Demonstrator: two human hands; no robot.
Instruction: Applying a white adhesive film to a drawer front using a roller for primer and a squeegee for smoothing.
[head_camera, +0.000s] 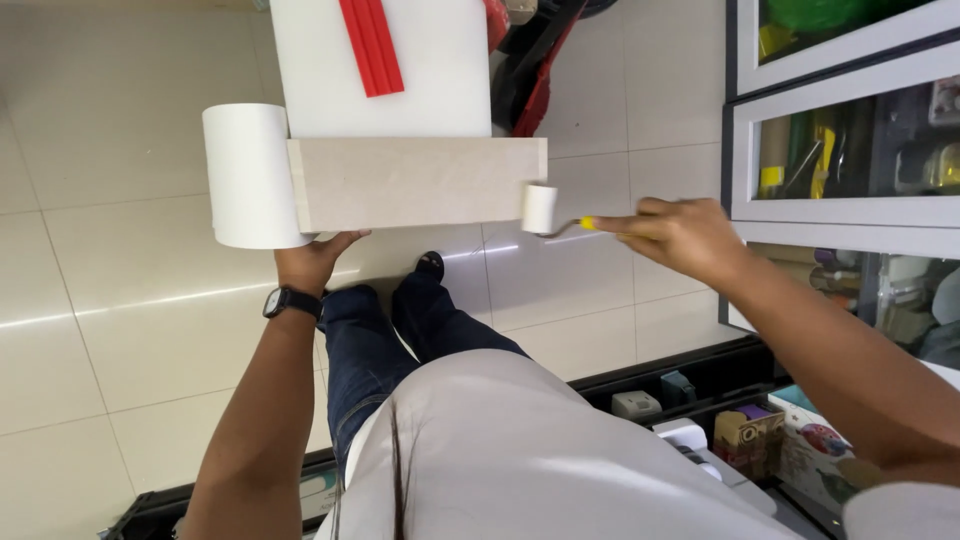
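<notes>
My right hand (680, 235) is closed around the yellow handle of a small paint roller (541, 210), whose white sleeve touches the right end of the pale beige board (415, 183) I have in front of me. My left hand (312, 262) sits under the board's lower left edge, fingers curled up against it; I cannot tell how firmly it grips, only that it touches board and roll. A white roll (247, 175) of sheet material lies at the board's left end, its loose end running onto the board. Just beyond the board is a white rectangular block (440, 70) with red strips (372, 45) lying on top. At lower right, near my right arm, a small brown cardboard box (747, 440) with a purple top stands beside a grey boxy item (636, 404) and a colourfully printed package (820, 450). A glass-fronted cabinet (850, 150) at upper right shows yellow and green items inside. A black watch (291, 301) is on my left wrist.
</notes>
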